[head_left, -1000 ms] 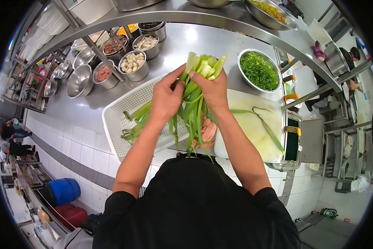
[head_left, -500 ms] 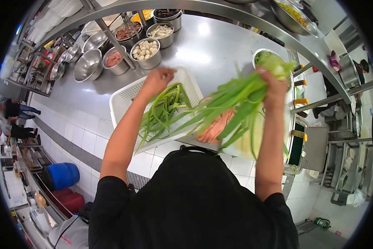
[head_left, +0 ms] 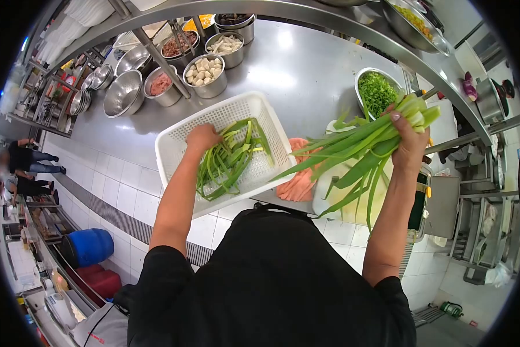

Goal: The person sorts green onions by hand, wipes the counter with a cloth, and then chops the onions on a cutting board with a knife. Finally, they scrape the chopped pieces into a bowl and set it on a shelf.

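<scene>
My right hand (head_left: 409, 137) is closed around a bunch of scallions (head_left: 361, 141), white ends up to the right and long green leaves trailing left over a pale cutting board (head_left: 361, 199). Inside a white perforated plastic basket (head_left: 173, 130), my left hand (head_left: 203, 137) has its fingers curled in at the edge of loose scallion leaves (head_left: 228, 162). Its fingertips are partly hidden, but they appear to pinch some leaves. Between basket and board lies a crumpled salmon-pink cloth (head_left: 297, 184).
A metal bowl of chopped scallions (head_left: 377, 92) stands behind the bunch. Metal pots of garlic (head_left: 204, 74), minced meat (head_left: 160, 85) and other ingredients line the back left. An overhead steel shelf (head_left: 306, 14) and its posts border the steel counter (head_left: 294, 63).
My left hand has come down from the basket's far rim into the basket, to the leaves. My right hand has moved right and slightly down with the scallions, uncovering the chopped-scallion bowl.
</scene>
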A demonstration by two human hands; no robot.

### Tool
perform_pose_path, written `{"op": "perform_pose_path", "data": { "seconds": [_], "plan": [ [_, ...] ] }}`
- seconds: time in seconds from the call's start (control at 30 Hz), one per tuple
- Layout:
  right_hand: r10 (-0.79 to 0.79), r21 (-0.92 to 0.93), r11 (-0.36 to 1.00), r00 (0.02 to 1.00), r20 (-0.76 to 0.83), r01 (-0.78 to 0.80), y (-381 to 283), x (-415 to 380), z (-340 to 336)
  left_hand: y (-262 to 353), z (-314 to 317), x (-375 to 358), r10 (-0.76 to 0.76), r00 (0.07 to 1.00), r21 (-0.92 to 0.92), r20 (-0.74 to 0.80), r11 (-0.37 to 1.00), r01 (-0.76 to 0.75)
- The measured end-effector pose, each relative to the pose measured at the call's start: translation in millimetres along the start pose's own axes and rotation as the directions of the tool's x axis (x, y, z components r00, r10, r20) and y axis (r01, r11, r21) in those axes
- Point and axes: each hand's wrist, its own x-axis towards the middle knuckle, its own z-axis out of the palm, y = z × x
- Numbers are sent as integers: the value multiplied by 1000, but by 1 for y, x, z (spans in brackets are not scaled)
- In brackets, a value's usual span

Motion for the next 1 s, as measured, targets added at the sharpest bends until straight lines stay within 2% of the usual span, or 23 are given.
{"op": "perform_pose_path", "data": {
  "seconds": [0.03, 0.07, 0.13, 0.17, 0.2, 0.23, 0.27, 0.33, 0.37, 0.4, 0.47, 0.5, 0.57, 0.6, 0.67, 0.7, 0.77, 0.9, 1.0],
  "plan": [
    [13, 28, 1000, 1000, 13, -13, 2, -3, 3, -1, 3, -3, 45, 992, 33, 120, 998, -49],
    [22, 57, 998, 999, 26, -23, 3, -5, 6, -5, 6, -3, 45, 992, 35, 117, 998, -49],
    [44, 48, 998, 999, 5, -44, 5, -7, 7, -13, 12, 3, 95, 995, -49, -20, 994, -96],
    [67, 38, 997, 998, 22, -67, 7, -8, 7, -20, 13, 10, 97, 995, -50, -16, 994, -98],
    [87, 30, 996, 995, 42, -89, 9, -7, 8, -24, 6, 19, 180, 981, -421, 73, 897, -134],
    [96, 20, 995, 994, 57, -97, 9, -9, 12, -20, -6, 20, 288, 950, -731, 120, 673, -112],
    [93, 22, 995, 994, 60, -95, 10, -9, 17, -15, -15, 17, 286, 951, -732, 116, 672, -113],
    [102, -2, 995, 990, 101, -103, 17, -11, 25, 20, -57, -6, 264, 954, -822, 140, 568, -36],
    [84, -22, 996, 989, 122, -82, 23, -10, 28, 27, -62, -5, 258, 950, -779, 178, 627, -24],
    [83, -21, 997, 989, 123, -81, 23, -12, 33, 30, -62, -4, 258, 950, -778, 177, 627, -25],
    [132, -52, 991, 980, 151, -125, 22, -18, 48, 39, -61, -2, 306, 946, -754, 105, 645, -125],
    [131, -53, 991, 978, 164, -123, 20, -20, 55, 46, -64, -6, 310, 945, -753, 105, 645, -128],
    [149, -56, 988, 970, 194, -141, 22, -22, 59, 59, -67, -16, 267, 940, -624, -213, 703, -341],
    [169, -59, 985, 959, 229, -159, 23, -23, 62, 65, -71, -21, 267, 940, -625, -212, 703, -340],
    [166, -40, 986, 959, 231, -161, 23, -25, 66, 77, -83, -31, 378, 762, -285, -525, 766, -576],
    [156, -61, 987, 959, 235, -146, 28, -25, 66, 81, -91, -35, 378, 763, -285, -525, 766, -576],
    [145, -82, 988, 960, 238, -129, 32, -25, 65, 88, -101, -40, 406, 809, -254, -425, 804, -537],
    [172, -95, 984, 952, 253, -153, 32, -27, 65, 92, -90, -31, 428, 801, -287, -419, 774, -564],
    [184, -102, 981, 949, 257, -162, 32, -29, 64, 102, -89, -31, 440, 761, -175, -476, 801, -573]
  ]
}}
